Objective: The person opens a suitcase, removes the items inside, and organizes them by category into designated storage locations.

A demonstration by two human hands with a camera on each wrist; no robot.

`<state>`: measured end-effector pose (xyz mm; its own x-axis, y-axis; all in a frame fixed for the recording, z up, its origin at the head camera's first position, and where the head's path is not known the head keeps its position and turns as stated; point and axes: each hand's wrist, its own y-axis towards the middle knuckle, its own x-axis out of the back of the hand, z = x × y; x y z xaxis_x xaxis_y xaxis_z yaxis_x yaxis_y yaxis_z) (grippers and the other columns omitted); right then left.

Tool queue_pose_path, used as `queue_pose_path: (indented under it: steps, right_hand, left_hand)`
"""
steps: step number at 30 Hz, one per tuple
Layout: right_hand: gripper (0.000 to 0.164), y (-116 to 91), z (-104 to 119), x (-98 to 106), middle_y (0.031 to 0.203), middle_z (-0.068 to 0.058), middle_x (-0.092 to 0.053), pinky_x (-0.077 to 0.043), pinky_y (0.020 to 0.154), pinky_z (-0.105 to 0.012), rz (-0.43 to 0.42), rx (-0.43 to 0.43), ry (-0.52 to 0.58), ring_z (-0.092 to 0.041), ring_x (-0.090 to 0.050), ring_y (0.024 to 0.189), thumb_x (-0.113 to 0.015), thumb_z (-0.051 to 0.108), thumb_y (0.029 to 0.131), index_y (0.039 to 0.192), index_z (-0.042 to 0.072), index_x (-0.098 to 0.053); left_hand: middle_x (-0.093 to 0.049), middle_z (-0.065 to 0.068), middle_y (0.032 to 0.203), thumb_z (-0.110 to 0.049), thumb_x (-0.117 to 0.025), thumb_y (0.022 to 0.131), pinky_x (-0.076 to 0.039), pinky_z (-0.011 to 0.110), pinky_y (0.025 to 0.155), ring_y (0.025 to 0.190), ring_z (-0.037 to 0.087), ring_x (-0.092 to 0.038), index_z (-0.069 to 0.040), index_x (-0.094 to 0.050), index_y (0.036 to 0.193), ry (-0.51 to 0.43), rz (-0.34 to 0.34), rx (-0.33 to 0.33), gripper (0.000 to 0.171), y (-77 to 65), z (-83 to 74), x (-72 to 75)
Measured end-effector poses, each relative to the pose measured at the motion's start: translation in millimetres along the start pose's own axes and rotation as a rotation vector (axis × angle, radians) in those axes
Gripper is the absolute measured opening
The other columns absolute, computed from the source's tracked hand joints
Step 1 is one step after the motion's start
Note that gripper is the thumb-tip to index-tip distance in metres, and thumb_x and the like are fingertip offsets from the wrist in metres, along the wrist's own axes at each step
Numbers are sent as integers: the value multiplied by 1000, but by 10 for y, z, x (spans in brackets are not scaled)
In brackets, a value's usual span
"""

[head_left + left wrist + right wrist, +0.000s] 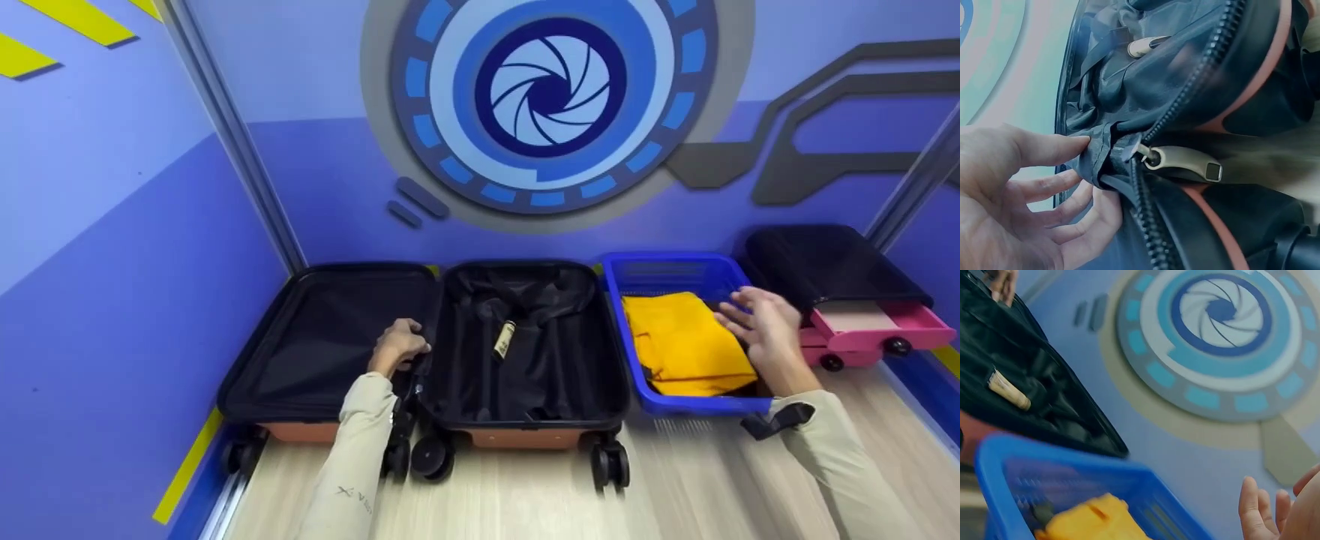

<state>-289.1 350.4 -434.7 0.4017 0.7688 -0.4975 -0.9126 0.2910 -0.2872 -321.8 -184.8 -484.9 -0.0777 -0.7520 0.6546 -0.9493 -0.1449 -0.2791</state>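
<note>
An open suitcase lies flat, with a black lined left half (330, 345) and right half (555, 375). At the fold between the halves, my left hand (401, 345) pinches black lining fabric (1098, 157) between thumb and fingers, near a metal zipper pull (1185, 161). A small beige tube (505, 340) lies in the right half. My right hand (769, 330) is held above the right side of a blue basket (679, 257), fingers spread and holding nothing. Folded yellow cloth (686, 345) lies in the basket, with something dark partly hidden beneath it.
Right of the basket stands a pink boxy thing (847, 341) with small black wheels, a black shell (832, 259) above it. Blue-purple walls (322, 187) close off the back and left. Suitcase wheels (433, 457) point toward the front of the wooden surface (517, 495).
</note>
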Motion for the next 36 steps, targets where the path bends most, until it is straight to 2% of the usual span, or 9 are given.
queue_pose_path:
  steps: [3, 6, 14, 21, 25, 27, 30, 33, 36]
  right_hand:
    - [6, -24, -92, -99, 84, -2, -67, -65, 71, -35, 30, -22, -68, -18, -74, 74, -56, 5, 105, 108, 8, -61]
    - [11, -18, -196, -192, 88, 1, -68, -65, 74, -35, 52, -36, -138, -16, -75, 77, -57, 8, 106, 117, 8, -55]
    - [17, 48, -458, -494, 95, 5, -69, -64, 81, -33, 143, -44, -301, -13, -75, 86, -54, 15, 108, 124, 9, -53]
    - [20, 49, -736, -842, 89, 4, -69, -65, 75, -31, 212, -48, -318, -14, -75, 82, -51, 12, 108, 126, 3, -52]
    - [20, 50, -958, -1113, 90, 1, -67, -65, 76, -34, 264, -42, -297, -16, -74, 81, -50, 9, 108, 127, 0, -52]
    - [19, 68, -1086, -1263, 89, 0, -68, -65, 73, -35, 292, 4, -297, -16, -74, 78, -50, 6, 108, 124, -2, -53]
    - [18, 96, -1296, -1473, 89, -3, -69, -65, 66, -34, 363, 145, -366, -15, -73, 72, -50, 1, 107, 121, -7, -55]
    - [20, 115, -1508, -1634, 92, -12, -70, -64, 60, -34, 473, 345, -550, -13, -70, 70, -52, -5, 104, 122, -12, -56]
    - [20, 160, -1689, -1734, 99, -21, -70, -63, 62, -35, 613, 543, -797, -16, -69, 77, -56, -7, 101, 121, -11, -60]
  left_hand:
    - [-64, 24, 132, -11, -75, 86, -64, 38, 74, 104, 35, -67, -4, -62, 134, 21, -4, -9, 50, 2, -9, -44]
    - [-62, 25, 136, -10, -74, 88, -64, 39, 75, 109, 37, -66, -4, -63, 134, 24, -7, -6, 48, 12, -29, -67]
    - [-61, 24, 139, -10, -74, 89, -64, 41, 80, 118, 39, -64, -6, -62, 134, 33, -6, 5, 47, 28, -109, -25]
    - [-60, 24, 140, -10, -74, 88, -64, 40, 79, 121, 42, -62, -6, -61, 136, 52, -1, -5, 49, 15, -99, 32]
    - [-58, 26, 141, -9, -73, 88, -64, 42, 80, 120, 41, -62, -5, -59, 136, 44, 7, 4, 50, 15, -47, 103]
    - [-58, 26, 140, -9, -73, 89, -64, 43, 81, 117, 40, -64, -5, -59, 136, 35, 8, 9, 50, 22, -31, 133]
    - [-59, 26, 138, -9, -74, 89, -64, 42, 80, 112, 38, -66, -5, -60, 135, 18, 6, 8, 48, 32, -21, 146]
    - [-64, 25, 132, -9, -76, 88, -64, 41, 78, 106, 34, -69, -5, -62, 133, 3, 8, 8, 47, 26, -17, 118]
    - [-66, 23, 127, -9, -77, 86, -65, 39, 75, 100, 31, -70, -6, -64, 132, -15, 3, 11, 48, 20, -5, 58]
